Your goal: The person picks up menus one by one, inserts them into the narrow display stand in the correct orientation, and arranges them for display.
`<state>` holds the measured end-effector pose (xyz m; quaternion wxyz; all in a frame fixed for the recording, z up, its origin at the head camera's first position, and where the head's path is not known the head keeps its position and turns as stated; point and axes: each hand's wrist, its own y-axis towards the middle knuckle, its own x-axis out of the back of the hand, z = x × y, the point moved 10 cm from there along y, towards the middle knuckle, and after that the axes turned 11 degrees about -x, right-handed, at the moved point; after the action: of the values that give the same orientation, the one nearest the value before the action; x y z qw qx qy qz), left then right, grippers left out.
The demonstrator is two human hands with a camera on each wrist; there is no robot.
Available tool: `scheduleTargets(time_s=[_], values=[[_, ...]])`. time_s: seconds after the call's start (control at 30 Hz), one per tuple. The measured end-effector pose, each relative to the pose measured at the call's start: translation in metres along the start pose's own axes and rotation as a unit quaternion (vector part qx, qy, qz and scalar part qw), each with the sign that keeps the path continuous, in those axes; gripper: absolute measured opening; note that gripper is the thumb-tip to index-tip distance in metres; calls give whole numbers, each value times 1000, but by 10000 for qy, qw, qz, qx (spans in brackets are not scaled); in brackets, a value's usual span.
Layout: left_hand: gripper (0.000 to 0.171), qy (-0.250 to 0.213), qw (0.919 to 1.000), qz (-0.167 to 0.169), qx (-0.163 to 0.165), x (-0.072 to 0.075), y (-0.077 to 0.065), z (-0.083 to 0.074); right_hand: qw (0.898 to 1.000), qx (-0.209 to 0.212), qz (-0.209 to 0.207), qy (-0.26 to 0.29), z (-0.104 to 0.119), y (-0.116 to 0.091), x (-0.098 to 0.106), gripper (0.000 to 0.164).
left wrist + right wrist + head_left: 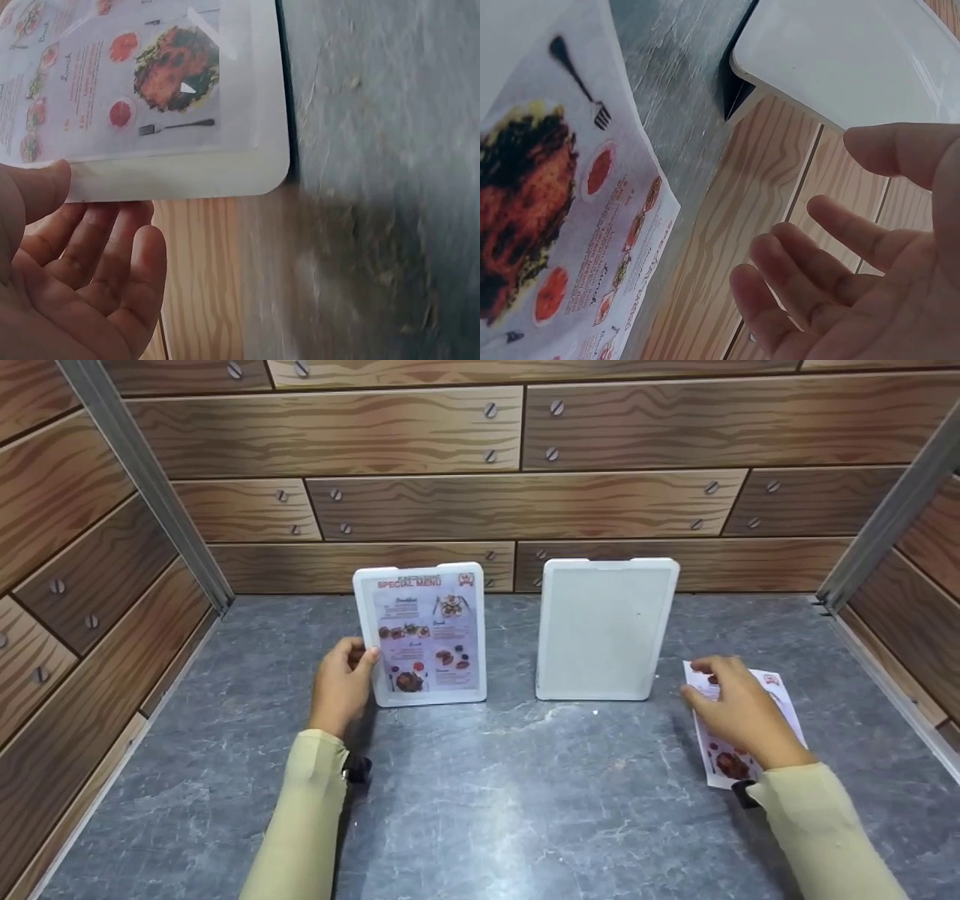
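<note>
A white-framed menu stand [431,637] with a "Special Menu" sheet behind its clear front is upright on the table at centre left. My left hand [341,686] grips its left edge, thumb on the front of the frame and fingers behind, as the left wrist view shows. To its right stands a second, blank white stand [604,634], with no sheet showing. My right hand [739,712] is over a loose printed menu sheet [727,763] and covers part of it in the head view. Its fingers are spread and hold nothing in the right wrist view [802,270].
The grey marbled table [480,795] runs back to a wood-plank patterned wall [450,431]. Similar side panels [105,637] with grey metal corner posts [161,495] border it left and right. Both stands are near the back wall.
</note>
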<state>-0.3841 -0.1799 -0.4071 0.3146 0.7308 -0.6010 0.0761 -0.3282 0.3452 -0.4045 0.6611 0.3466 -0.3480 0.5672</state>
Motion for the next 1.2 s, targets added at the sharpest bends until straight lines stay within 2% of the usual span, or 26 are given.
scheduleTargets(time_s=[0.4, 0.57, 0.77, 1.03, 1.2], values=[[29, 177, 9994, 299, -41, 0, -1, -1, 9996, -126, 237, 8, -1, -1, -6, 55], [30, 122, 9996, 163, -188, 1, 1, -6, 9998, -44, 170, 24, 1, -4, -3, 54], [36, -97, 9998, 29, -191, 3, 2, -13, 9999, 127, 75, 2, 8, -5, -2, 51], [54, -426, 9965, -599, -410, 19, 4, -29, 9997, 196, 146, -26, 10, -5, -5, 47], [51, -576, 9877, -1192, -829, 31, -2, -45, 9995, 237, 182, -36, 12, -5, -9, 45]])
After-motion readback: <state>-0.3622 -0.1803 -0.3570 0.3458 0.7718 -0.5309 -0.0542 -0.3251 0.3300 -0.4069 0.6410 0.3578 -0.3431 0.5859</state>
